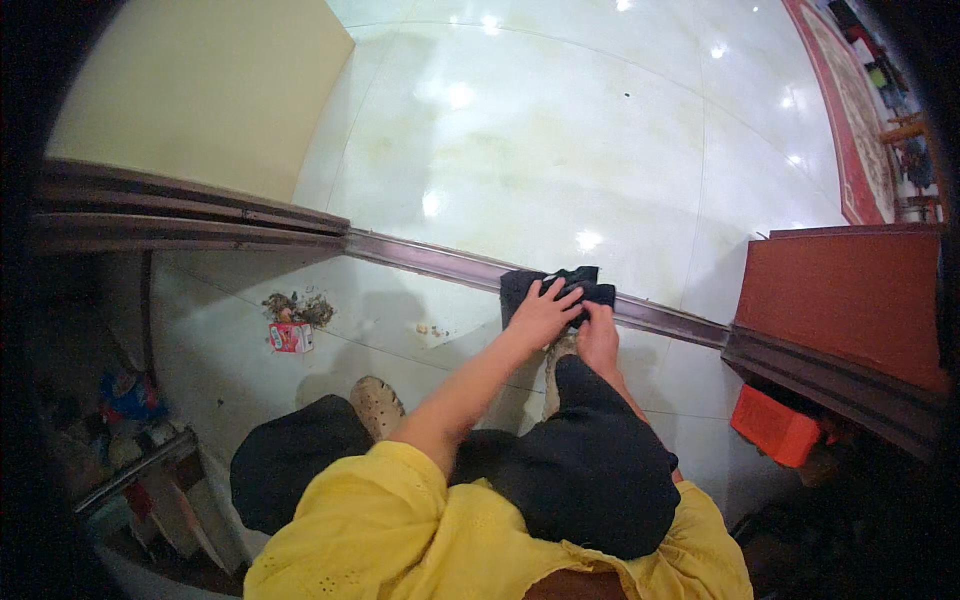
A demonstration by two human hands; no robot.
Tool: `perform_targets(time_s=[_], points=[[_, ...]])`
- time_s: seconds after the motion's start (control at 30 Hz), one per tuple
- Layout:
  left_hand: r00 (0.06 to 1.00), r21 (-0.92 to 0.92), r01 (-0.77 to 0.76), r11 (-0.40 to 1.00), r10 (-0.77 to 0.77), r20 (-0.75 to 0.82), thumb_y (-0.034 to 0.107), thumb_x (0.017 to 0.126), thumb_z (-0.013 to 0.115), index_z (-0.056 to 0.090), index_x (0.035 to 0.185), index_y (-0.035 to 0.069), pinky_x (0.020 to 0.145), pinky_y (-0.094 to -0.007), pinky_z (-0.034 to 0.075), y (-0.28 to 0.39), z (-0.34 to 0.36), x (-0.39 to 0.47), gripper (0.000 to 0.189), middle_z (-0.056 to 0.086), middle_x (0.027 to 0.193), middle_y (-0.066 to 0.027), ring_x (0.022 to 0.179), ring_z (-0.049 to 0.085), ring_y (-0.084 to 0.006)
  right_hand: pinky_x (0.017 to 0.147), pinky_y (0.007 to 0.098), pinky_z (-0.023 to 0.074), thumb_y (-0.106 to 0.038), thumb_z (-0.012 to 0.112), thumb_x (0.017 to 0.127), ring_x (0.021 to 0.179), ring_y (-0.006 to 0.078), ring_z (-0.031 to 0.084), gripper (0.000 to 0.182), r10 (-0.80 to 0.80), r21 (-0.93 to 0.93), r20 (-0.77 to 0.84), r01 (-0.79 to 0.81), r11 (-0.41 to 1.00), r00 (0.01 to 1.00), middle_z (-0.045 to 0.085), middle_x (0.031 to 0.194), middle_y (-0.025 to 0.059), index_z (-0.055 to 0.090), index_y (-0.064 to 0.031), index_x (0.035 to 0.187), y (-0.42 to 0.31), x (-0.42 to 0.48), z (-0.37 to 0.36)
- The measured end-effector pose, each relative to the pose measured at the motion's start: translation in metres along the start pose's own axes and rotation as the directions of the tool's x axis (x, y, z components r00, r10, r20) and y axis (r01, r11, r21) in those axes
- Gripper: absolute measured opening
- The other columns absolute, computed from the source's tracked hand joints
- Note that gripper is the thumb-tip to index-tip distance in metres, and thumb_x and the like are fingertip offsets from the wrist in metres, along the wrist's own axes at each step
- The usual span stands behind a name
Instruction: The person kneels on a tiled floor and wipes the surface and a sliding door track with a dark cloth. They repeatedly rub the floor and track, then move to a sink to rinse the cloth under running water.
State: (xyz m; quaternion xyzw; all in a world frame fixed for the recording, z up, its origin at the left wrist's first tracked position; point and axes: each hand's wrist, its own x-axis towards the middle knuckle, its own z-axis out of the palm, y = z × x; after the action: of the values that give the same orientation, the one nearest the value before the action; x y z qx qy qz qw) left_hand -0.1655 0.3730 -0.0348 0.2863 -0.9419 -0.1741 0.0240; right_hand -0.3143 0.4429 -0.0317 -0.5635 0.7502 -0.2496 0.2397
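A crumpled black cloth lies across the metal sliding-door track set in the tiled floor. My left hand presses flat on it, its fingers spread over the folds. Close beside, my right hand has its fingers bent around the cloth's near edge, the fingertips partly hidden. Under the cloth, the track surface cannot be seen. Just behind my right hand, one beige clog stands close to the track. The other perforated clog is farther left.
A small red-and-white carton lies against a pile of sweepings. Crumbs dot the tiles nearby. Door panels stand left, a reddish-brown panel right, above an orange-red box. A metal-edged rack is at lower left.
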Motion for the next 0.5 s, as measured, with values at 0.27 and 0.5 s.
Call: perform_targets(time_s=[0.27,0.5], points=[[0.904,-0.018,-0.015,1.0,0.022,0.427,0.01,0.072,0.059,0.071,0.092,0.02,0.082,-0.0383,0.043,-0.101,-0.077,-0.095,0.026,0.063,0.111,0.0066,0.099,0.055,-0.0205,0.084,0.0412,0.0485,-0.009,0.053,0.085,0.093,0.0363,0.061,0.031,-0.246,0.484,0.448,-0.001,0.875,0.859,0.064,0.102,0.0181,0.063,-0.0117,0.113,-0.059,-0.006,0.03],[0.961,-0.134,-0.033,0.99,0.069,0.27,0.012,0.078,0.057,0.06,0.116,0.017,0.088,-0.0427,0.043,-0.063,-0.072,-0.021,0.039,0.051,0.133,-0.0015,0.112,0.052,-0.0243,0.066,0.03,0.0505,-0.004,0.051,0.087,0.069,0.0147,0.061,0.032,0.293,0.495,0.258,-0.387,0.778,0.921,0.065,0.085,0.0085,0.059,-0.0099,0.117,-0.041,0.005,0.027]])
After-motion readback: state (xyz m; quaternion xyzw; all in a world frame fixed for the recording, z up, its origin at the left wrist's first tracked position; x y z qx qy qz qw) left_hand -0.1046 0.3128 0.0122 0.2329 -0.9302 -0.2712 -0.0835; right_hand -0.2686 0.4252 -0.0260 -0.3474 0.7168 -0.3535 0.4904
